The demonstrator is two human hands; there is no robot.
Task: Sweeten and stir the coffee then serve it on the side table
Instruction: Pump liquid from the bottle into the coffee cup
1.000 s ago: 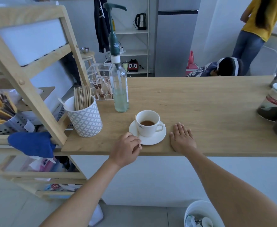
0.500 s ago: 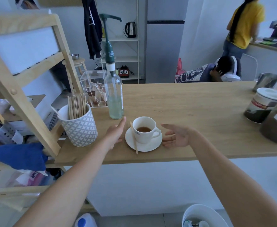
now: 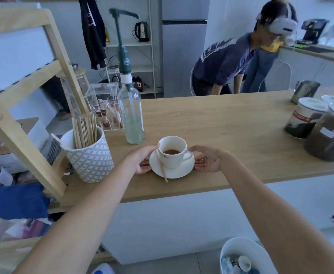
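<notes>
A white cup [image 3: 173, 158] of brown coffee stands on a white saucer [image 3: 180, 172] near the front edge of the wooden counter [image 3: 221, 123]. A wooden stir stick [image 3: 161, 168] lies across the saucer's left side, its tip over the rim. My left hand [image 3: 140, 160] grips the saucer's left edge, thumb against the cup and fingers tucked under. My right hand [image 3: 209, 160] grips the right edge, fingers under the rim, thumb near the cup's handle.
A glass pump bottle [image 3: 131, 119] stands just behind the cup. A patterned pot of wooden sticks [image 3: 89, 157] and a clear sachet box [image 3: 103, 103] are to the left, beside a wooden rack [image 3: 24, 125]. Coffee jars [image 3: 326, 139] sit right. A person [image 3: 227, 62] bends behind the counter.
My left hand let go of the stir stick, which now lies on the saucer. Both hands opened, moved in from either side and closed on the saucer's edges.
</notes>
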